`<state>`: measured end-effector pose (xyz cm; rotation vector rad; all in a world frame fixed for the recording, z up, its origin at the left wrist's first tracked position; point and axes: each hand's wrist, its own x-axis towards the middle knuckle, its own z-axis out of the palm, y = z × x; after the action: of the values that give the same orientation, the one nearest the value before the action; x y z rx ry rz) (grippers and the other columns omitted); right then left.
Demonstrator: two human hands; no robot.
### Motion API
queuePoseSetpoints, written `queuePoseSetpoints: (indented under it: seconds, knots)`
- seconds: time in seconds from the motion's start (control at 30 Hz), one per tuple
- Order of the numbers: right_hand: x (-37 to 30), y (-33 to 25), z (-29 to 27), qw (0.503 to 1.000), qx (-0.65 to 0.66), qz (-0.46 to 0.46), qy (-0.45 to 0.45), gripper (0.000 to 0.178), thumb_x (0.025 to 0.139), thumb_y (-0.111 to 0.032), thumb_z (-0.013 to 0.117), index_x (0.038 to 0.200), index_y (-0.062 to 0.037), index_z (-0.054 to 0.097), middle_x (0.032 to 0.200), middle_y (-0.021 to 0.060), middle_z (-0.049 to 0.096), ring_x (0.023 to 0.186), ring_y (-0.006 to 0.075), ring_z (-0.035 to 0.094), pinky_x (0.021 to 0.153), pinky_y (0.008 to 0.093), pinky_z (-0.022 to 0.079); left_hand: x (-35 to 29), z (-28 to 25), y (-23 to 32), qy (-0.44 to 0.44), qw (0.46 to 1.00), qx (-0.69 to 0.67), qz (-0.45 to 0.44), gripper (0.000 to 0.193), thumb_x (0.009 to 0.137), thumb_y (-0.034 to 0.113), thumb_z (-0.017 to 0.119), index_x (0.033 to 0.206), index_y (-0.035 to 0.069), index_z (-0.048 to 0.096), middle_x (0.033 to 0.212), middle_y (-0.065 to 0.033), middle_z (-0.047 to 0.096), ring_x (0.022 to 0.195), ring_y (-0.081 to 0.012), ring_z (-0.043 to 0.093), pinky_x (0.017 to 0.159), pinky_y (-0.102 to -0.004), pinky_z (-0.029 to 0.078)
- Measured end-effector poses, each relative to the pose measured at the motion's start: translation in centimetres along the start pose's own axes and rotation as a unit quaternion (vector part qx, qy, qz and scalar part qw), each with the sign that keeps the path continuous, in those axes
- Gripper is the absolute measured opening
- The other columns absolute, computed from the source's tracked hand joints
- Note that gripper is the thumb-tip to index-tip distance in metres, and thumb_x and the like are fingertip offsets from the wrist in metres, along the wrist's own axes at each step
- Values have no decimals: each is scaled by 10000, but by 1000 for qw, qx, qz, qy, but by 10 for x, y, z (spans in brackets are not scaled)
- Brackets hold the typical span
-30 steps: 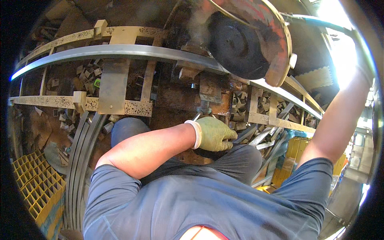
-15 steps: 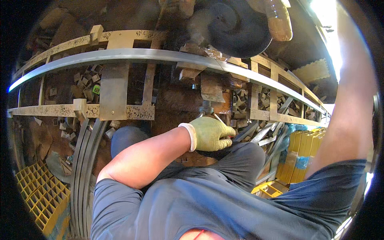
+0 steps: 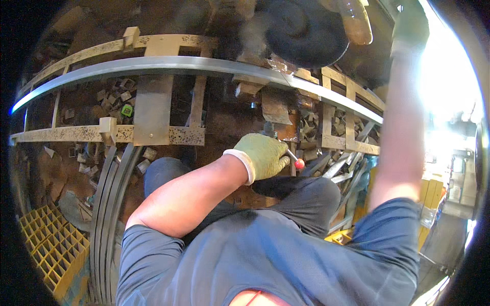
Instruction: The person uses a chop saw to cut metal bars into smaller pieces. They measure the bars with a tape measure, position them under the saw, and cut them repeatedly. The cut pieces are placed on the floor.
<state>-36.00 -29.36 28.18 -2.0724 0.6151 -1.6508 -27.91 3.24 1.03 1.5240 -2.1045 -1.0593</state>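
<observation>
My left hand point(image 3: 261, 157), in a yellow-green glove, is closed at a spoked crank below the metal clamp point(image 3: 269, 128). One thin spoke with a red ball knob point(image 3: 299, 163) sticks out past the curled fingers; the part inside the hand is hidden. A long silver metal bar point(image 3: 204, 64) lies across the pale frame, passing under a dark round disc point(image 3: 306, 33). My right hand point(image 3: 411, 25), also gloved, is raised at the upper right beside the bright glare. Blur hides its fingers and anything in them.
Small metal offcuts point(image 3: 115, 99) lie under and around the pale frame point(image 3: 76, 135). Long metal profiles point(image 3: 109, 199) lean at my left, above a yellow grid point(image 3: 53, 245). More strips point(image 3: 347, 166) lie right of my knee. A green-and-black square object point(image 3: 127, 110) sits among the offcuts.
My right arm has swung inward, bringing the gloved hand into view at the upper right. My left hand has shifted slightly up and left, and the red knob now shows beside it.
</observation>
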Motion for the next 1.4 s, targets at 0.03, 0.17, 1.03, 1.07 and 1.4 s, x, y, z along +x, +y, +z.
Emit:
queuePoseSetpoints:
  seconds: [0.03,0.17,1.03,1.07,1.4]
  knots:
    - [-46,-2,-11,998,-49,1,30,424,1123,-233,665,1463,9,736,1401,136,754,1316,246,657,1163,367,475,-2,0,0,5,1000,15,-21,430,1121,465,602,1231,90,781,1060,-204,832,992,-452,791,895,-592,620]
    - [-260,19,-76,973,-64,222,20,359,1140,-170,678,1445,1,757,1306,89,800,1140,209,732,1047,335,570,-21,-5,12,51,991,78,-95,446,1122,463,602,1299,83,754,1053,-206,835,1010,-436,800,893,-595,624]
    - [-460,-132,-95,840,130,340,-402,475,1097,-251,755,1492,9,704,1251,204,829,1139,283,807,1037,371,611,106,274,-104,59,836,-423,-344,570,1063,546,731,1347,55,788,1261,-230,840,1216,-414,792,1039,-534,596]
    - [-465,-139,-106,828,144,370,-395,438,1116,-209,735,1485,25,703,1260,182,824,1146,254,797,1044,361,607,107,271,-102,21,807,-466,-362,589,1054,555,745,1353,49,786,1259,-231,841,1218,-408,793,1041,-527,596]
    - [-473,-62,-136,855,159,493,6,300,1208,-257,664,1307,3,778,893,33,773,748,106,667,721,271,548,4,129,2,-195,965,-31,-175,709,1096,566,661,1503,-14,691,1437,-285,759,1376,-418,717,1200,-483,537]
